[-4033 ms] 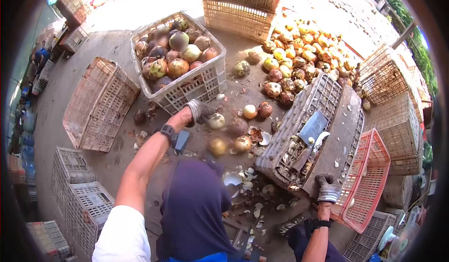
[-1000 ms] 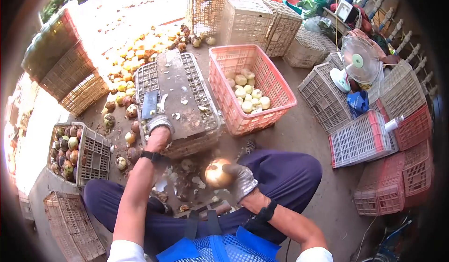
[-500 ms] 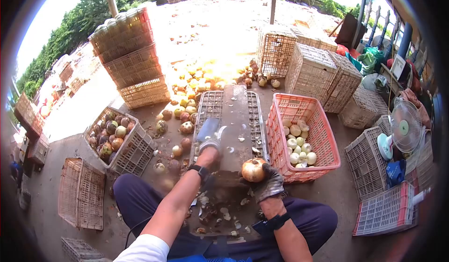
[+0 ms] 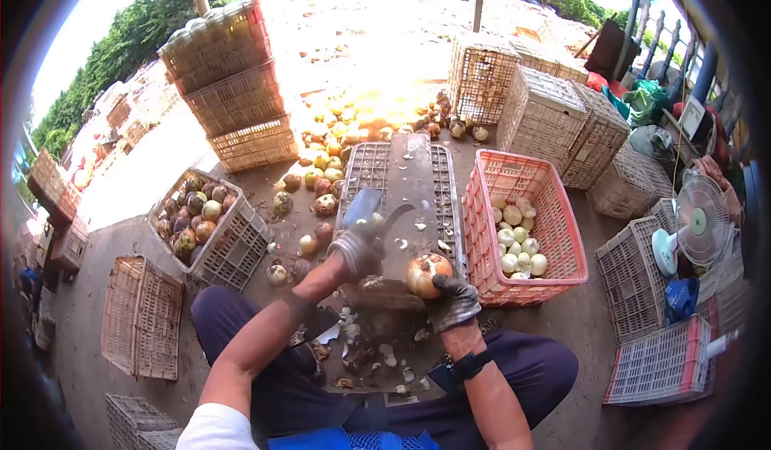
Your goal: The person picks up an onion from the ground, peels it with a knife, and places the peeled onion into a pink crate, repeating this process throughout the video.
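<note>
My left hand (image 4: 357,253), gloved and blurred by motion, is closed around a knife whose curved blade (image 4: 397,215) points up and to the right over the wooden board (image 4: 411,185). A brown-skinned onion (image 4: 426,275) sits in my gloved right hand (image 4: 452,301), at the near right edge of the board. The fingers curl round its right side. Beneath the board lies an upturned plastic crate (image 4: 372,163). Just beyond my left hand is a flat blue-grey rectangular piece (image 4: 362,207). White peel scraps dot the board.
A pink crate (image 4: 524,291) with peeled onions stands at right. A crate (image 4: 233,249) of unpeeled onions is at left. Loose onions (image 4: 324,204) lie on the ground. Stacked crates (image 4: 241,97) rise beyond; a fan (image 4: 697,219) stands far right.
The left hand has rotated, so the knife blade now sticks out over the board. The onion has moved slightly left and up in the right hand. The camera view has shifted slightly.
</note>
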### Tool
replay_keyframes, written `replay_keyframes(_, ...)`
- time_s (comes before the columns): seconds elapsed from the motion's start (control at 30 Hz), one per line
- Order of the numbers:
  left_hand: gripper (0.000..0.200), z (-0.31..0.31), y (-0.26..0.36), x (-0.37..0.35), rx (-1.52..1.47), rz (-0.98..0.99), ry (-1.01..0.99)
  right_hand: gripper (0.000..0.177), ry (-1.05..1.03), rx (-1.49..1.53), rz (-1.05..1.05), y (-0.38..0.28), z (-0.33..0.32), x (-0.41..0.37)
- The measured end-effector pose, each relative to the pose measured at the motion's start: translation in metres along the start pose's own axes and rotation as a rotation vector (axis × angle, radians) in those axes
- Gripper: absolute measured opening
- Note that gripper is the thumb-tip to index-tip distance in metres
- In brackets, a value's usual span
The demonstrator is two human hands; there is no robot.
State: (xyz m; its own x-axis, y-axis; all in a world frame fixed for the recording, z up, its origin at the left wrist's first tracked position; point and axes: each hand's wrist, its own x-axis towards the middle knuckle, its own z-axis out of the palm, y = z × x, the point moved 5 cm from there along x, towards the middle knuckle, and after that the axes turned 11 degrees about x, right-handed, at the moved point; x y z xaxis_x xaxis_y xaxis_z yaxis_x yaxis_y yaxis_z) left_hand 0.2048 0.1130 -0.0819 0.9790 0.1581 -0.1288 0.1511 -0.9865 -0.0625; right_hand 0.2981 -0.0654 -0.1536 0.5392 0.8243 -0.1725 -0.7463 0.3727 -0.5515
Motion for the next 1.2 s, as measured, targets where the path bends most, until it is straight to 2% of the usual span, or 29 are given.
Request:
replay_keyframes(0.03, 0.019, -0.02, 0.002, -0.025, -0.375, -0.094, 0.113, 0.059, -0.008, 0.038, 0.015, -0.003, 0.006, -0.005)
replay_keyframes(0.1, 0.028, -0.039, 0.016, -0.069, -0.909, -0.139, 0.203, 0.061, -0.047, 0.088, 0.043, -0.01, 0.024, -0.012)
replay_keyframes(0.13, 0.033, -0.041, 0.026, -0.089, -1.092, -0.147, 0.2, 0.062, -0.069, 0.098, 0.062, -0.014, 0.032, -0.018)
replay_keyframes(0.17, 0.035, -0.042, 0.037, -0.104, -1.203, -0.228, 0.104, 0.063, -0.082, 0.064, 0.057, -0.015, 0.036, -0.021)
replay_keyframes(0.2, 0.033, -0.023, 0.042, -0.109, -1.317, -0.126, 0.16, 0.064, -0.095, 0.029, 0.052, -0.016, 0.04, -0.023)
replay_keyframes(0.23, 0.032, -0.005, 0.045, -0.113, -1.256, -0.102, 0.162, 0.065, -0.099, -0.048, 0.024, -0.016, 0.042, -0.024)
replay_keyframes(0.27, 0.032, -0.012, 0.054, -0.116, -1.196, -0.08, 0.164, 0.066, -0.087, -0.076, 0.015, -0.016, 0.045, -0.025)
replay_keyframes(0.3, 0.033, -0.002, 0.055, -0.118, -1.045, -0.091, 0.243, 0.067, -0.074, -0.103, 0.006, -0.016, 0.05, -0.027)
replay_keyframes(0.4, 0.031, -0.026, 0.06, -0.128, -0.632, -0.093, 0.303, 0.068, 0.009, -0.082, 0.043, -0.013, 0.058, -0.031)
replay_keyframes(0.53, 0.023, -0.031, 0.058, -0.13, -0.682, -0.069, 0.363, 0.071, 0.063, -0.159, 0.08, -0.007, 0.06, -0.028)
replay_keyframes(0.63, 0.025, -0.019, 0.053, -0.129, -0.539, -0.094, 0.126, 0.073, 0.035, -0.166, 0.093, -0.005, 0.064, -0.024)
replay_keyframes(0.73, 0.03, -0.024, 0.048, -0.136, -0.567, -0.08, 0.255, 0.074, -0.021, -0.116, 0.09, -0.005, 0.074, -0.022)
replay_keyframes(0.83, 0.035, -0.004, 0.039, -0.141, -1.103, -0.274, 0.167, 0.076, -0.005, -0.158, 0.106, -0.003, 0.066, -0.024)
replay_keyframes(0.93, 0.04, -0.012, 0.036, -0.143, -1.105, -0.253, 0.133, 0.079, -0.035, -0.112, 0.102, -0.005, 0.084, -0.028)
replay_keyframes(1.07, 0.037, -0.018, 0.046, -0.145, -1.353, -0.339, -0.128, 0.079, -0.062, -0.07, 0.109, -0.005, 0.084, -0.03)
replay_keyframes(1.2, 0.028, -0.003, 0.054, -0.139, -1.344, -0.3, -0.191, 0.077, -0.081, -0.049, 0.115, -0.004, 0.081, -0.031)
